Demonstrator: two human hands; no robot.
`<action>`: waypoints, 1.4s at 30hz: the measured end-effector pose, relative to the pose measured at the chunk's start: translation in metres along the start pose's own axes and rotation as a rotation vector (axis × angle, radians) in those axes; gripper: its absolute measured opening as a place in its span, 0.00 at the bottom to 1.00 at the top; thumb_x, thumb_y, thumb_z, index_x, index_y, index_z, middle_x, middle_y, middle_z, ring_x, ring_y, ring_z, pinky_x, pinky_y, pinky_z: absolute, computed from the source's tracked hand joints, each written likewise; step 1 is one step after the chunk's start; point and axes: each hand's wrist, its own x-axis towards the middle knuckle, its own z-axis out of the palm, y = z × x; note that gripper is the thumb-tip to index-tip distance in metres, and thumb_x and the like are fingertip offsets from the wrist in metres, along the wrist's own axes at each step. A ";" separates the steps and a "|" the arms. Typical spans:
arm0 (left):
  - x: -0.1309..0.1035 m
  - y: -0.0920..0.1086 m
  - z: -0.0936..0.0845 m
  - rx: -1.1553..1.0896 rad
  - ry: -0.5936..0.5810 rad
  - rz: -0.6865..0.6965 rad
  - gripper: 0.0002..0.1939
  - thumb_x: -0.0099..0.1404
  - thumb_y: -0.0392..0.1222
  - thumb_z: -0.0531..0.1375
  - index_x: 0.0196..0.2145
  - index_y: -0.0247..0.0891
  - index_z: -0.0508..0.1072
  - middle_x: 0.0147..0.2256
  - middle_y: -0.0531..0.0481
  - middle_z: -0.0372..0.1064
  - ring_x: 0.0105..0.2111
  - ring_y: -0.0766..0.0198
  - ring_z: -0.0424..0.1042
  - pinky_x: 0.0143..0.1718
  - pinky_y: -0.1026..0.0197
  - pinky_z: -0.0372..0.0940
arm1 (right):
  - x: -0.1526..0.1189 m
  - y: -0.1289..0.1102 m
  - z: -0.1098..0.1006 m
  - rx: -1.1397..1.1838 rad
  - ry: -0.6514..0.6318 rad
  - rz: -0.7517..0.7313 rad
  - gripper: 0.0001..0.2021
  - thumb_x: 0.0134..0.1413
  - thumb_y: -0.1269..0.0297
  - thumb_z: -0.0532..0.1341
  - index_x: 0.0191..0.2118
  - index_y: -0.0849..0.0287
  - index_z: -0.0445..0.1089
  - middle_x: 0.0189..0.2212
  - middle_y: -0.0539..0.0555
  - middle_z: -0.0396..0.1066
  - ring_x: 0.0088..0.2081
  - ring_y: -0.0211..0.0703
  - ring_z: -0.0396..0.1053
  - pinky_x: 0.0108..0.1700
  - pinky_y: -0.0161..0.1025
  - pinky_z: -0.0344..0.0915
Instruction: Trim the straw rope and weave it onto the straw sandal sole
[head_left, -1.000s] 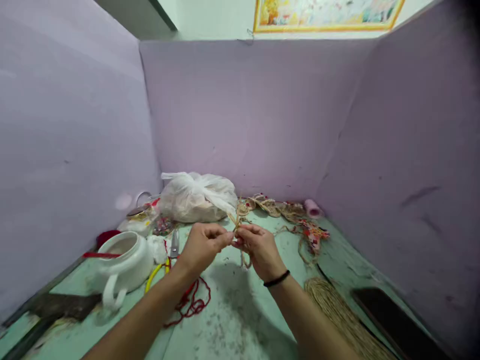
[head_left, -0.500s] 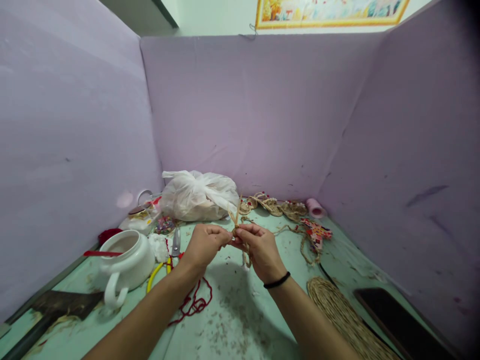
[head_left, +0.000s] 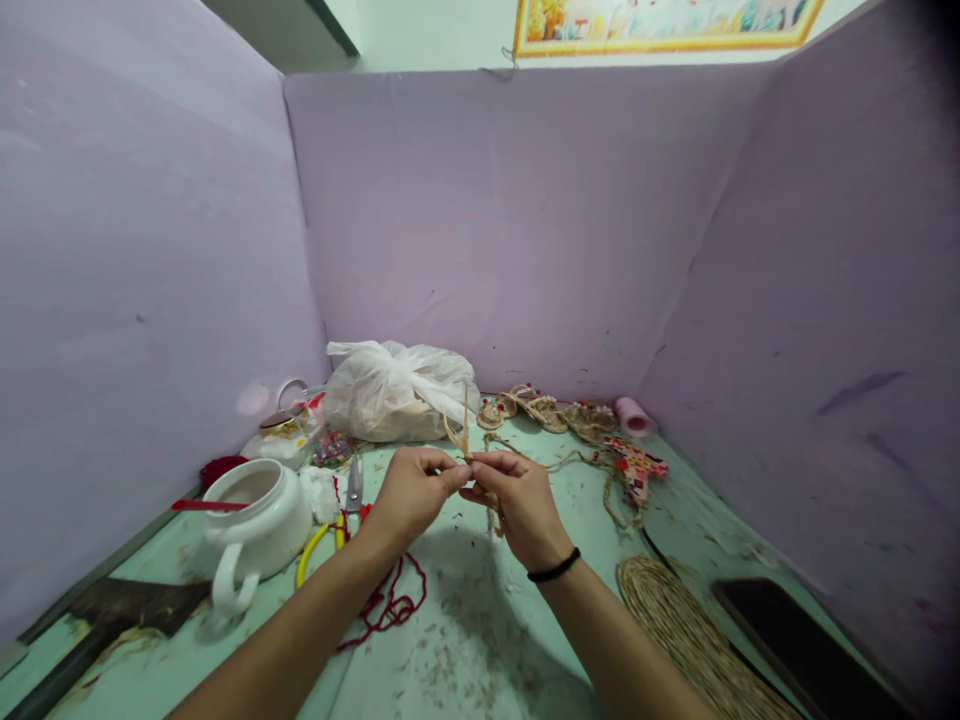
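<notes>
Pinched between my fingertips, above the middle of the table, is a straw cord [head_left: 466, 440] whose loose pale strands stick up from the grip. My left hand [head_left: 420, 490] is closed on it from the left. On the other side my right hand [head_left: 521, 500], with a black band at the wrist, holds the same cord between thumb and fingers. A twisted length [head_left: 493, 518] of the cord hangs beneath the right fingers. The fingertips cover the exact point where the strands meet.
Left: white pot [head_left: 259, 530] with a red stick, hammer-like tool [head_left: 142, 605], yellow-handled scissors [head_left: 355, 488], red yarn [head_left: 394, 605]. Back: white plastic bag [head_left: 401, 395], small woven straw slippers [head_left: 544, 412]. Right: pink roll [head_left: 634, 417], patterned cloth [head_left: 636, 468], woven straw sole [head_left: 675, 625], dark phone [head_left: 795, 635].
Both hands have shifted slightly, and the fingertips are closer together. The upright strands have moved a little to the left.
</notes>
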 end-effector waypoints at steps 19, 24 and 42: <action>0.000 0.007 -0.010 0.123 -0.104 0.098 0.11 0.46 0.44 0.58 0.14 0.34 0.66 0.16 0.56 0.56 0.19 0.71 0.53 0.21 0.66 0.49 | 0.001 -0.004 -0.002 0.026 -0.008 -0.007 0.08 0.26 0.71 0.67 0.21 0.64 0.71 0.15 0.48 0.70 0.17 0.32 0.64 0.24 0.35 0.68; -0.002 0.010 -0.009 0.133 -0.081 0.084 0.10 0.46 0.42 0.57 0.13 0.34 0.65 0.16 0.56 0.56 0.19 0.71 0.53 0.21 0.66 0.49 | 0.000 -0.004 -0.001 0.033 0.001 -0.015 0.07 0.27 0.70 0.67 0.21 0.64 0.70 0.15 0.48 0.70 0.16 0.32 0.64 0.23 0.34 0.68; -0.001 0.006 -0.007 0.128 -0.035 0.061 0.10 0.46 0.40 0.56 0.13 0.34 0.65 0.15 0.57 0.55 0.19 0.71 0.52 0.21 0.66 0.49 | 0.000 -0.002 0.000 0.036 0.021 -0.028 0.09 0.26 0.70 0.68 0.21 0.64 0.70 0.15 0.48 0.69 0.16 0.32 0.64 0.23 0.34 0.69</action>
